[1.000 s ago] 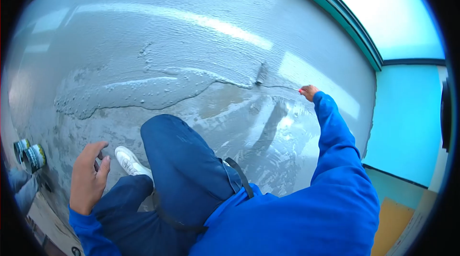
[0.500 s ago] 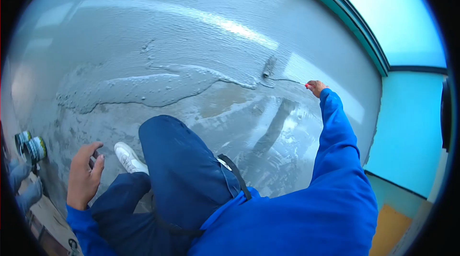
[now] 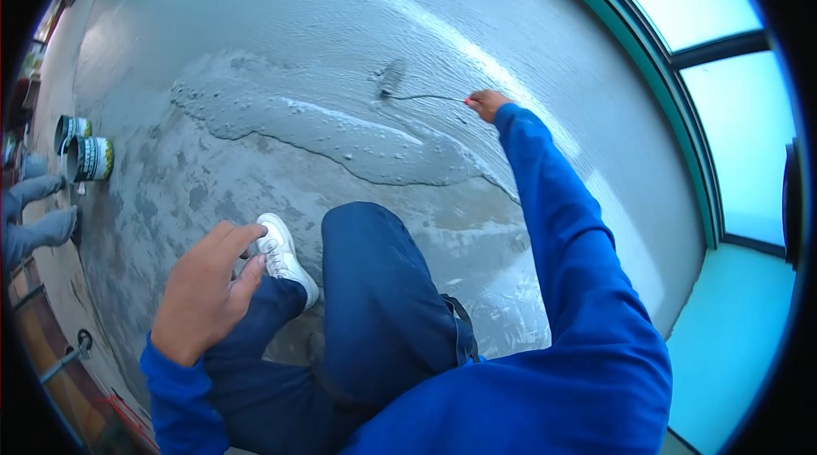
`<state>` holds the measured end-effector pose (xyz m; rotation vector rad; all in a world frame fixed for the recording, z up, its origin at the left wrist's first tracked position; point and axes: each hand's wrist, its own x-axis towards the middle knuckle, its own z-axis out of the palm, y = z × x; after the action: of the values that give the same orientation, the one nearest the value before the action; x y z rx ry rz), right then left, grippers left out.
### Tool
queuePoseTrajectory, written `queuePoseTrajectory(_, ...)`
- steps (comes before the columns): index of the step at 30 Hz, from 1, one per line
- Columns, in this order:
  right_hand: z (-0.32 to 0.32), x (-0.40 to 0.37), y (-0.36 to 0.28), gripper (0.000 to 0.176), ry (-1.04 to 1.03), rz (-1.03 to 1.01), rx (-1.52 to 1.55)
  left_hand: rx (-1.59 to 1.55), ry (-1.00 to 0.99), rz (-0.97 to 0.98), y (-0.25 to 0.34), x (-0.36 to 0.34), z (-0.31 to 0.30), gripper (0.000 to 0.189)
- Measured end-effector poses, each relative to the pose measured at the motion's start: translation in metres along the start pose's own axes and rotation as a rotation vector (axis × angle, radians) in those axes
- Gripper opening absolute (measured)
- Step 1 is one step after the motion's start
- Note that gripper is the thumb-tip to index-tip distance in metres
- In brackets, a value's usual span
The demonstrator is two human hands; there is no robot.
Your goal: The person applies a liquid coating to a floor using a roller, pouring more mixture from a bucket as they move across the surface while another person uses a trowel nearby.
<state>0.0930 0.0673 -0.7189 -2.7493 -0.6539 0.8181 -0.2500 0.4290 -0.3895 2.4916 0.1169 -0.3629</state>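
Observation:
In the head view my right hand [image 3: 490, 104] is closed round the red handle of a paint roller [image 3: 392, 78] at the end of a stretched-out arm. The roller's grey-coated sleeve rests on the floor, just past a thick, bubbly pool of wet grey coating [image 3: 332, 133]. Ridged streaks of the coating mark the floor round it. My left hand [image 3: 208, 289] hangs in the air near my white shoe [image 3: 285, 255]. Its fingers are loosely bent, with thumb and forefinger apart and nothing between them.
Two buckets [image 3: 90, 159] stand at the left, near the grey-trousered legs [image 3: 42, 234] of another person. Rough, patchy floor [image 3: 196, 191] lies between them and my foot. A teal-framed window [image 3: 736, 140] runs along the right side.
The roller and my right hand have moved left and upward in view, past the pool. The pool's shape has changed at its right end. The view has turned, and my left hand looks nearer.

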Motion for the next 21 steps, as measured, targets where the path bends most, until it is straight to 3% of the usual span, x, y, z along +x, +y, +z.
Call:
queuePoseTrajectory(4, -0.010, 0.041, -0.099, 0.035, 0.057, 0.023, -0.063, 0.028, 0.001, -0.017, -0.008, -0.004, -0.007, 0.025)
queuePoseTrajectory(9, -0.019, 0.048, -0.119, 0.035, 0.078, 0.129, -0.049, 0.020, 0.007, -0.004, -0.008, -0.001, -0.007, 0.026)
queuePoseTrajectory(14, -0.028, -0.010, -0.061, 0.036, 0.057, 0.193, -0.058, 0.033, -0.032, 0.011, -0.002, 0.005, -0.002, 0.026)
queuePoseTrajectory(18, -0.003, -0.071, 0.076, 0.036, -0.013, 0.160, -0.058, 0.033, -0.035, 0.040, 0.004, 0.010, 0.004, 0.025)
queuePoseTrajectory(21, -0.005, -0.166, 0.138, 0.031, -0.017, 0.290, -0.009, 0.022, -0.062, 0.043, 0.010, 0.017, 0.008, 0.025)
